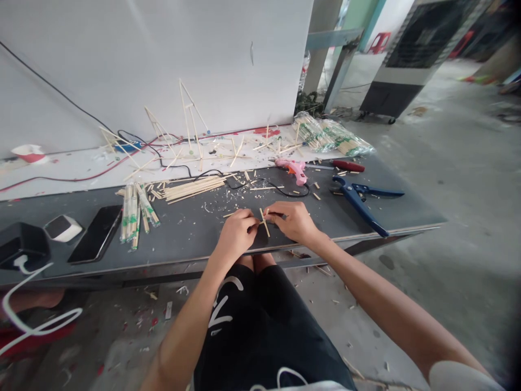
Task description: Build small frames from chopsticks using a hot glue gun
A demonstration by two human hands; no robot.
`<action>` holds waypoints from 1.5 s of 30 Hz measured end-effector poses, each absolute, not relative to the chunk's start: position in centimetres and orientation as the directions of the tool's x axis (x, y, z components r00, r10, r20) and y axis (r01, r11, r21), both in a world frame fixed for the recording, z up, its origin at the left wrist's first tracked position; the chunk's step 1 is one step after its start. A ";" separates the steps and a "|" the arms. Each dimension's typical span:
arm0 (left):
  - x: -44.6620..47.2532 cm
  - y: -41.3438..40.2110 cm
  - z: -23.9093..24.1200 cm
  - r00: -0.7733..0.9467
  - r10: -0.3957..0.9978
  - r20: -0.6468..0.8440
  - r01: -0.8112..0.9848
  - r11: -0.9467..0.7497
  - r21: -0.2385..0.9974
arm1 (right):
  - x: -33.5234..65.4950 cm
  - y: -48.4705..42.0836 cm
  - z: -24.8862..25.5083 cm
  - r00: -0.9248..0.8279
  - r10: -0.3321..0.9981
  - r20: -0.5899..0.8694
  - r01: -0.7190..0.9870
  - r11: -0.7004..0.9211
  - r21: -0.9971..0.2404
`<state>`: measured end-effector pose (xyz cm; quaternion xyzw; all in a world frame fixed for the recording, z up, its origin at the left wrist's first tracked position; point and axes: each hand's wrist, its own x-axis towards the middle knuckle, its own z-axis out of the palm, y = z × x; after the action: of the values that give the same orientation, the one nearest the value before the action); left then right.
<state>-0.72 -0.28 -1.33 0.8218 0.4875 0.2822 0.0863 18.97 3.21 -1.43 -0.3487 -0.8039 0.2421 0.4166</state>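
Observation:
My left hand (pixel 237 232) and my right hand (pixel 293 221) meet over the near edge of a low dark board (pixel 183 239). Both are closed in pinches on a small piece made of short bamboo sticks (pixel 264 221), held between them just above the board. Behind them lies a pink glue gun (pixel 293 168) with a black cord. A loose bundle of bare bamboo sticks (pixel 193 188) lies to the back left, and several wrapped chopsticks (pixel 136 214) lie further left.
Blue-handled cutters (pixel 360 198) and a red-handled tool (pixel 344 164) lie at the right. A black phone (pixel 95 233), a small white box (pixel 63 228) and a black charger (pixel 22 244) sit left. Stick frames (pixel 189 117) stand by the white wall. Bagged sticks (pixel 331 136) lie behind.

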 end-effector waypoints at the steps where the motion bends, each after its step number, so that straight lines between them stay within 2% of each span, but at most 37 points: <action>1: -0.7 -0.2 -1.4 0.378 0.843 0.382 0.754 -0.520 0.402 | 19.0 3.2 -1.4 -0.411 0.762 0.501 0.359 0.640 -0.679; 9: -0.9 0.1 -1.8 0.447 0.780 0.438 0.744 -0.596 0.303 | 18.6 3.3 -1.2 -0.440 0.735 0.516 0.356 0.670 -0.651; 22: -1.1 0.2 -2.1 0.459 0.752 0.474 0.718 -0.628 0.301 | 18.5 2.9 -1.1 -0.415 0.755 0.508 0.376 0.651 -0.660; 33: -1.1 0.1 -2.0 0.447 0.775 0.448 0.709 -0.612 0.351 | 18.4 2.7 -1.4 -0.389 0.802 0.454 0.376 0.588 -0.716; 45: -1.2 -0.6 -1.6 0.360 0.825 0.435 0.710 -0.545 0.447 | 18.5 3.2 -1.5 -0.386 0.788 0.480 0.369 0.609 -0.702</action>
<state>-1.15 -0.62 -1.64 0.8196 0.4683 0.3173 0.0911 18.53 3.17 -1.48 -0.3643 -0.7938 0.2508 0.4174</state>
